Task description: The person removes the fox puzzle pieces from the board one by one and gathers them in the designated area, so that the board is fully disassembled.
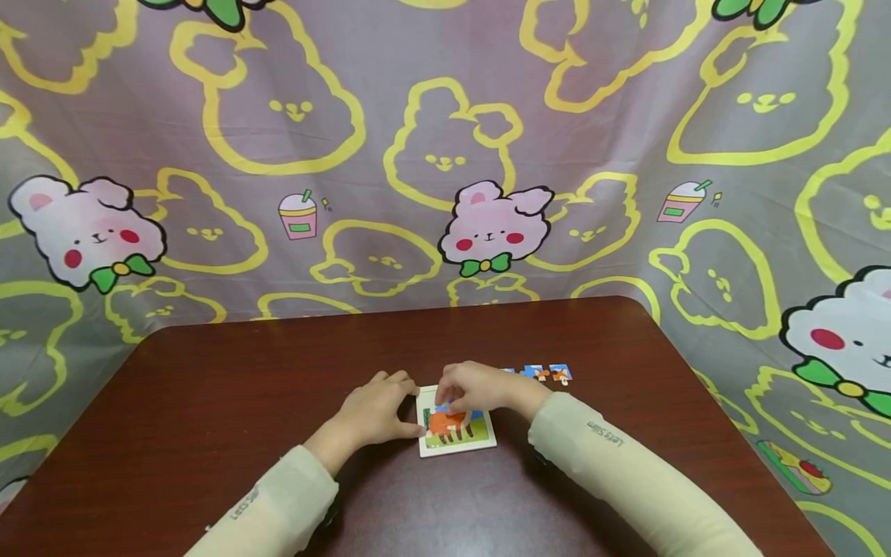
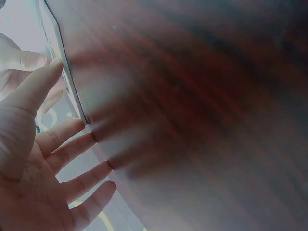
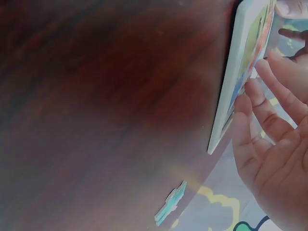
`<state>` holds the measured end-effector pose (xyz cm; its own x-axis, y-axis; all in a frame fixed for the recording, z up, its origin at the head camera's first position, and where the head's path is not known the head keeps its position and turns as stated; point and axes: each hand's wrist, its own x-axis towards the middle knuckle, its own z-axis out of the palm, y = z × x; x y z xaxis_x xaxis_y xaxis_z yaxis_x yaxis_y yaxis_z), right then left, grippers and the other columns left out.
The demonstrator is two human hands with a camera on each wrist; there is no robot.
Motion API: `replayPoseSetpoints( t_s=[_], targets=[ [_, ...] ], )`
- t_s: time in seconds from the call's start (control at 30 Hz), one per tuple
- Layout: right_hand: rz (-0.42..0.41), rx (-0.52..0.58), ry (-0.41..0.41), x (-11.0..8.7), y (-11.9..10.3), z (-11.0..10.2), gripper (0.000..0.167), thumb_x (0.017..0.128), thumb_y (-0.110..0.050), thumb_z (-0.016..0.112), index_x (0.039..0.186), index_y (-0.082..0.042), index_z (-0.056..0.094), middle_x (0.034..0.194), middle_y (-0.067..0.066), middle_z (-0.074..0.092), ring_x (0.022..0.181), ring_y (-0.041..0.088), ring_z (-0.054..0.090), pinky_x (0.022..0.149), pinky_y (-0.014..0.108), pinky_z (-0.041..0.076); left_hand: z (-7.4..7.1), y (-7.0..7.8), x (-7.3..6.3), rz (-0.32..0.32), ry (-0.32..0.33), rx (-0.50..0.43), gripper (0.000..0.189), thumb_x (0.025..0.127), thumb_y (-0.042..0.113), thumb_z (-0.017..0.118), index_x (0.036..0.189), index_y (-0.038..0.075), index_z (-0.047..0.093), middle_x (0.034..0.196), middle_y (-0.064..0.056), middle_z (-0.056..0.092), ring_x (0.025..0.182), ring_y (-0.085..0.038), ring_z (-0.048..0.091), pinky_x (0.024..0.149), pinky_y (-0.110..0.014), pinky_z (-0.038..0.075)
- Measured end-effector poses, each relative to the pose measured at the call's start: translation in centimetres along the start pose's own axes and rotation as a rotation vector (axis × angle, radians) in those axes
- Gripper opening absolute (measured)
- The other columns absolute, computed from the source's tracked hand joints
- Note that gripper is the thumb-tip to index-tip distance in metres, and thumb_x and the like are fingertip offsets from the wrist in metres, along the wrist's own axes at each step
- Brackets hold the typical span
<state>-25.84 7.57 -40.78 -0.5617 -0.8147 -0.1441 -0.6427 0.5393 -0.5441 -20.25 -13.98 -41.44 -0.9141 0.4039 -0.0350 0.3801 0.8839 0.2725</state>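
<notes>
A small square jigsaw board (image 1: 458,447) with a pale frame lies on the table. Its picture shows an orange animal with dark legs on green grass under blue. My left hand (image 1: 372,410) is at the board's left side, thumb at the frame's edge, with its other fingers extended and spread toward the far left corner (image 2: 53,159). Over the upper part of the picture, my right hand (image 1: 476,387) reaches in from the right, its fingertips (image 3: 263,67) down at the picture surface. These fingers hide part of the picture's top.
Several loose jigsaw pieces (image 1: 560,373) lie in a row beyond the board to the right, one partly behind the right hand. The dark brown table (image 1: 230,410) meets a patterned curtain (image 1: 390,162) at its far edge and sides.
</notes>
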Motion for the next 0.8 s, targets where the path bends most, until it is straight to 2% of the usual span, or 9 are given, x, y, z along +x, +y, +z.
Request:
replayPoseSetpoints(
  t_s=[0.23,0.53,0.8],
  targets=[
    [0.014,-0.002,-0.01,0.34,-0.45,0.35,0.013,0.091,-0.006,0.07,0.103,-0.011,0.072,0.098,-0.001,0.06,0.085,0.005,0.057,0.079,0.02,0.05,-0.06,0.08,-0.01,0.001,-0.001,-0.005,0.057,0.074,0.049,0.084,0.118,0.016,0.07,0.119,0.001,0.063,0.109,-0.026,0.057,0.077,-0.051,0.053],
    [0.022,0.045,-0.025,0.56,-0.54,0.49,0.014,0.089,0.001,0.069,0.101,-0.007,0.068,0.098,0.003,0.058,0.083,0.007,0.055,0.066,0.018,0.053,-0.32,0.35,-0.05,0.0,0.002,0.006,0.057,0.073,0.049,0.085,0.117,0.015,0.07,0.115,0.001,0.064,0.107,-0.025,0.057,0.076,-0.05,0.054],
    [0.004,0.024,-0.01,0.59,-0.4,0.6,0.016,0.088,0.001,0.07,0.098,-0.01,0.066,0.096,0.002,0.057,0.078,0.006,0.052,0.071,0.018,0.05,-0.35,0.36,-0.01,-0.003,0.001,0.001,0.058,0.073,0.048,0.085,0.117,0.014,0.07,0.118,0.001,0.064,0.109,-0.026,0.057,0.078,-0.05,0.054]
  ],
)
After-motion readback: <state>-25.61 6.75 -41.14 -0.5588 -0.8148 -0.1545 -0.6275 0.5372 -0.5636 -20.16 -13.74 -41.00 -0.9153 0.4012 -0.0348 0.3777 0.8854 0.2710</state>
